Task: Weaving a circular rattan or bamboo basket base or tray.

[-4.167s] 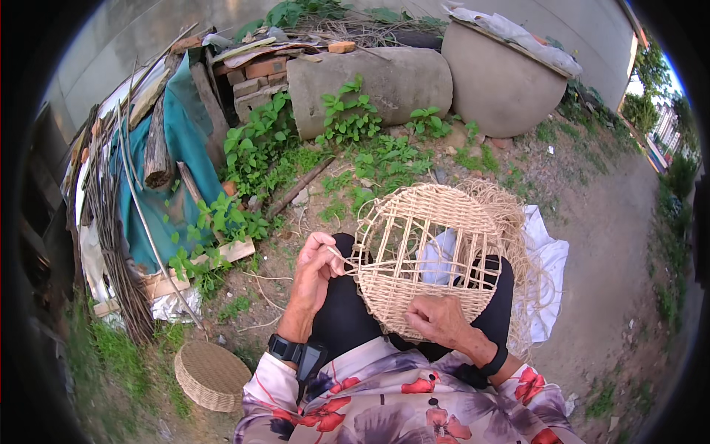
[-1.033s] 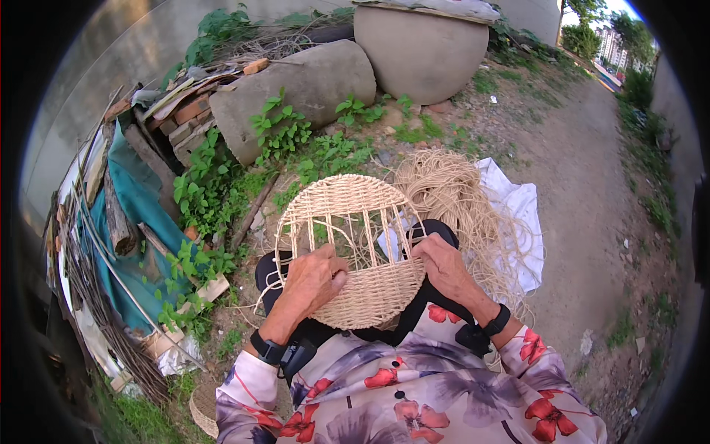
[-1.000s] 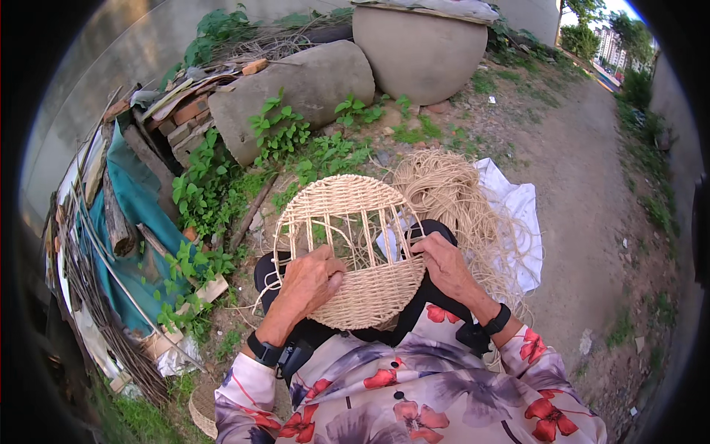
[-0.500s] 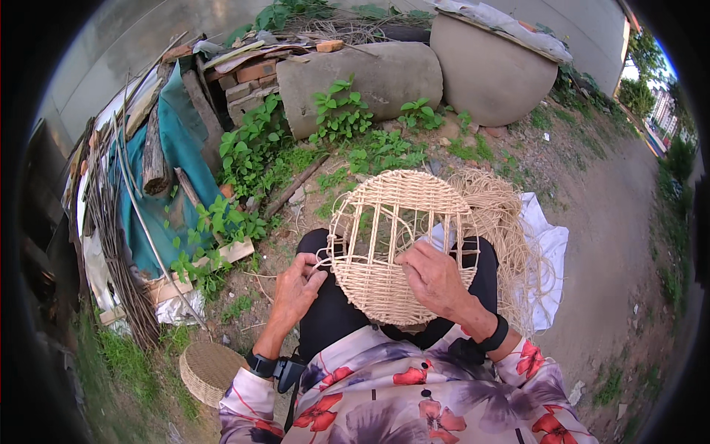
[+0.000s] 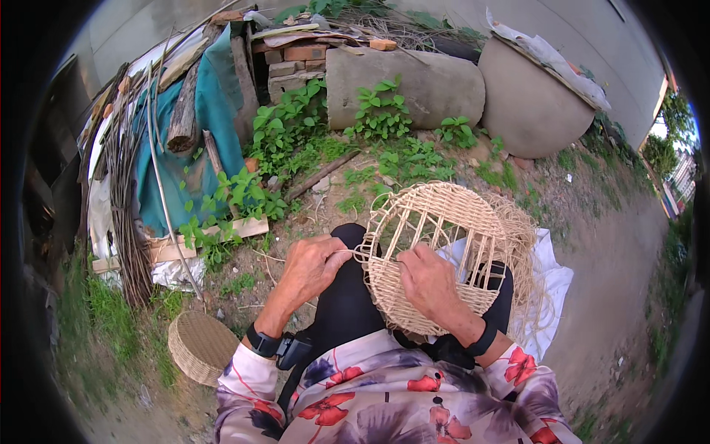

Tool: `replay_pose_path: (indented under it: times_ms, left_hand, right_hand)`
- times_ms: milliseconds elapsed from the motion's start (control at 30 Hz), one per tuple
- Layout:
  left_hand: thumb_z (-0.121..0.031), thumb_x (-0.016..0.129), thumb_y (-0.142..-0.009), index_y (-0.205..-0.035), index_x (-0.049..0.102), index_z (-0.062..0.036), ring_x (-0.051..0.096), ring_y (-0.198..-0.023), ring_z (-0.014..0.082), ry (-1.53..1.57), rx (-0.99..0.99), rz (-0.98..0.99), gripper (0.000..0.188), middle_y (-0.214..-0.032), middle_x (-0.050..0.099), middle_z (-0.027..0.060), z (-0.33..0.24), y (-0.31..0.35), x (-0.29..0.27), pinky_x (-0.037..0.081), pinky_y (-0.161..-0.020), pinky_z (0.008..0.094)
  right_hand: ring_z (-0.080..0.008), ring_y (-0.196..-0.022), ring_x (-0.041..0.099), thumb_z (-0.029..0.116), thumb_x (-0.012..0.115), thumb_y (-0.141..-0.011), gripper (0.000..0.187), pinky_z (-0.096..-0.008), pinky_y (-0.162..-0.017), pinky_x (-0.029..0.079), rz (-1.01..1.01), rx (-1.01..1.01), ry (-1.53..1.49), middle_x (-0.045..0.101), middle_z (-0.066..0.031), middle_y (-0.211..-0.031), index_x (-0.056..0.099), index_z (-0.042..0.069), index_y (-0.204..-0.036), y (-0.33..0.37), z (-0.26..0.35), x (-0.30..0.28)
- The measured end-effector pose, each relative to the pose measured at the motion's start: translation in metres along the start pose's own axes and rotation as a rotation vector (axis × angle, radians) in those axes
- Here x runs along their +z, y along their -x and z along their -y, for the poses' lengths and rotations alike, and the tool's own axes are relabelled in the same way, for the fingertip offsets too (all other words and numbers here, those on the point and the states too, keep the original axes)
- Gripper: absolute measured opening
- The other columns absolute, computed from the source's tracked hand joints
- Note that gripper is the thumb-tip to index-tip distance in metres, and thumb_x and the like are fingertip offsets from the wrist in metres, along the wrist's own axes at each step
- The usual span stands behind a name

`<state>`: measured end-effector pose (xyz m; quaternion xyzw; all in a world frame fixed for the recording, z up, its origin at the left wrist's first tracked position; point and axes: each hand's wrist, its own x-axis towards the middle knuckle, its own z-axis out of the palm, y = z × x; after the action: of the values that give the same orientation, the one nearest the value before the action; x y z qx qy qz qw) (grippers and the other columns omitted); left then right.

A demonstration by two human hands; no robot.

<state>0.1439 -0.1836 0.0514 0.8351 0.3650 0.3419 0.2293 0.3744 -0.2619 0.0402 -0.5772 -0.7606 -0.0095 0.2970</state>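
Note:
A round straw-coloured woven panel (image 5: 457, 204) rests on my dark-trousered lap, tilted down to the right. Dense weaving fills its far and near parts, while paired cords cross the gaps in its middle. At the panel's left edge, my left hand (image 5: 312, 265) pinches a pale cord (image 5: 350, 252) between thumb and finger. My right hand (image 5: 432, 284) lies over the near woven part, its fingers closed at the border of the gaps. Whatever those fingertips grip is hidden. A heap of loose cord (image 5: 522, 233) lies right behind the panel.
White sheeting (image 5: 551, 281) lies under the cord heap. A round woven basket (image 5: 195, 342) sits on the ground at lower left. Beyond are bundled sticks (image 5: 127, 200), a teal cloth (image 5: 222, 96), leafy plants, a clay cylinder (image 5: 407, 89) and a large clay vessel (image 5: 532, 96).
The view has shifted, and the panel has tilted clockwise. My right hand has moved left across the panel, closer to the left edge. My left hand still pinches cord there.

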Motion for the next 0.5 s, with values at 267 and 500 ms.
replay_pose_path:
  times_ms: [267,500]
  left_hand:
    - [-0.010,0.072,-0.082,-0.089,0.069,-0.0056,0.063,-0.061,0.0233,0.080,-0.004,-0.201,0.009,-0.077,0.064,0.0083,-0.052,-0.012,-0.010,0.048,-0.055,0.0346]
    - [-0.007,0.074,-0.077,-0.084,0.070,-0.0077,0.063,-0.064,0.0247,-0.137,0.127,-0.352,0.008,-0.076,0.062,0.0057,-0.016,0.009,0.032,0.049,-0.056,0.0357]
  right_hand:
    - [-0.0185,-0.052,0.057,0.024,0.056,-0.098,0.023,-0.0313,-0.051,0.047,0.067,0.111,-0.747,0.056,-0.0071,-0.062,0.061,0.002,-0.095,-0.032,-0.004,0.022]
    - [-0.0040,-0.051,0.049,0.033,0.049,-0.103,0.035,-0.0186,-0.044,0.038,0.131,0.616,-1.014,0.056,0.0010,-0.064,0.062,0.004,-0.091,0.000,-0.019,0.004]
